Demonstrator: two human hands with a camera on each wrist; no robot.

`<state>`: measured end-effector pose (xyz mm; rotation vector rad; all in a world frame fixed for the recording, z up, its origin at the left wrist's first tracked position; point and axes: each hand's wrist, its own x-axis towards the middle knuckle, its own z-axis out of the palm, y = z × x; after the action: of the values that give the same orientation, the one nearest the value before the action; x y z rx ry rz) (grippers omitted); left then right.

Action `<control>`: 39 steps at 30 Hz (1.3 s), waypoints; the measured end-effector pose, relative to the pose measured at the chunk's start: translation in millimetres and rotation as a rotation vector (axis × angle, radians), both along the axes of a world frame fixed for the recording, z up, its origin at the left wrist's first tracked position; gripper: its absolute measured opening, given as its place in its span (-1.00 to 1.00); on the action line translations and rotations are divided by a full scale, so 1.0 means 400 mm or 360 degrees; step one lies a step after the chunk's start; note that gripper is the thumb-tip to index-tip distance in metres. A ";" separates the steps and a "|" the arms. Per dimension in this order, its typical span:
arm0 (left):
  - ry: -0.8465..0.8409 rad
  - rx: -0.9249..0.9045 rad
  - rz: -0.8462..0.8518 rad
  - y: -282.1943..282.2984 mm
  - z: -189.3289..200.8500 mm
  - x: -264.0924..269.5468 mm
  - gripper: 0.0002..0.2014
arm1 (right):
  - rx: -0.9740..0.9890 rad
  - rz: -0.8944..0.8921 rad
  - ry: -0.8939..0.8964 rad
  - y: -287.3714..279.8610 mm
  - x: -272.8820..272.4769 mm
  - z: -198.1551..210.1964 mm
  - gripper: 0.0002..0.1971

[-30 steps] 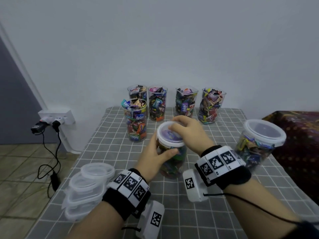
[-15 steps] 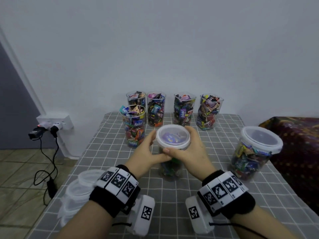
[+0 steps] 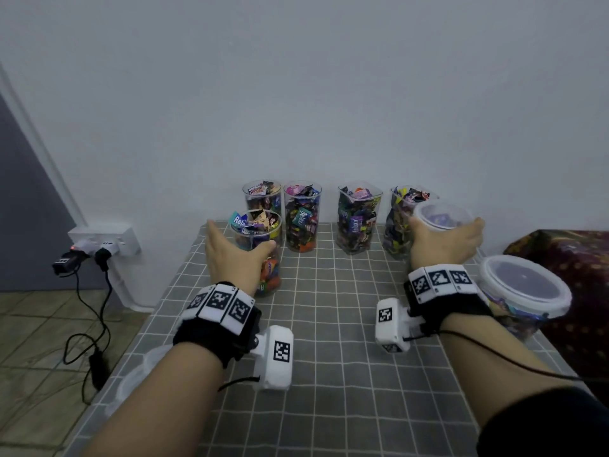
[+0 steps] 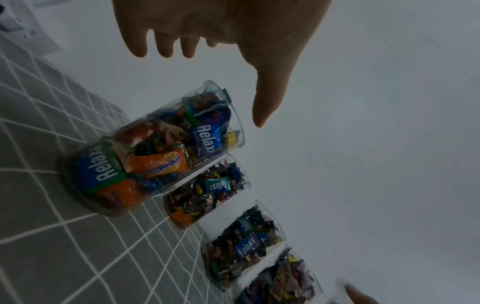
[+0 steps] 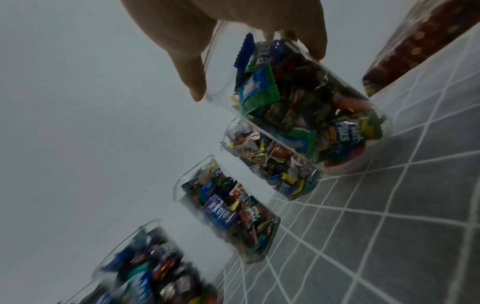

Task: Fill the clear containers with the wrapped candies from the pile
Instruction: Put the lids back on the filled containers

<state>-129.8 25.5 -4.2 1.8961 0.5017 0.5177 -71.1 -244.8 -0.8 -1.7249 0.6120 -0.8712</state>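
A table [image 3: 329, 374] covered in grey checked cloth runs back to a pale wall. Nearest, at its left edge, lies a stack of clear lids [image 3: 131, 384], mostly hidden by the left forearm. At the right edge stands a wide lidded tub [image 3: 524, 291] with wrapped candies inside. Farther in, the left hand [image 3: 235, 258] hovers with fingers spread and thumb out beside an open clear container [image 3: 260, 239] packed with blue, orange and green wrapped candies; whether they touch is unclear. The right hand [image 3: 443, 244] grips a lidded clear container [image 5: 298, 107] near its top, fingers curled round it, its base at or just above the table; it is full of candies. Against the wall stand four more open containers [image 3: 302, 216], each filled to the brim.
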 end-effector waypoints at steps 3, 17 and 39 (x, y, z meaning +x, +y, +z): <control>0.0040 -0.0043 -0.0004 0.005 -0.017 0.022 0.13 | 0.0017 -0.0236 0.0001 -0.015 0.040 -0.002 0.02; 0.0033 0.0106 -0.0069 0.018 -0.058 0.048 -0.26 | -0.0321 0.0040 0.0139 0.042 -0.024 -0.021 -0.02; 0.0098 0.0278 -0.1048 -0.088 -0.011 -0.189 -0.33 | 0.0098 0.1629 0.0100 0.220 -0.271 -0.057 -0.30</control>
<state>-205.3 -9.9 -8.6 2.1039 -0.1477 0.0671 -179.4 -156.7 -23.6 -1.7017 -0.2354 -0.0670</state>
